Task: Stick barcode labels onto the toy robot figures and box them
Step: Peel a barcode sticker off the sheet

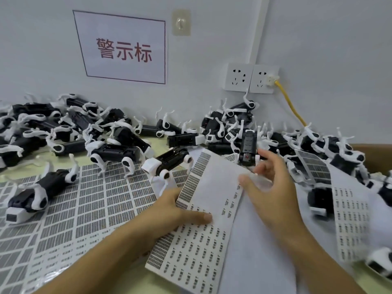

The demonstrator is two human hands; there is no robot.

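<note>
Our left hand [180, 211] pins the thin, floppy white label sheet [203, 209] on the surface while our right hand [269, 183] pinches a flimsy label at its edge, best peeled gently.

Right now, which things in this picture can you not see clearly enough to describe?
- Head view: print on the held label sheet is too small to read.
- Right hand: blur hides whether its fingertips pinch a label, so its grip is unclear.
- Left hand: fingers under the sheet are hidden; only the thumb shows.
- Cardboard box: toy robot figures cover its inside, and the right edge cuts it off.
</note>
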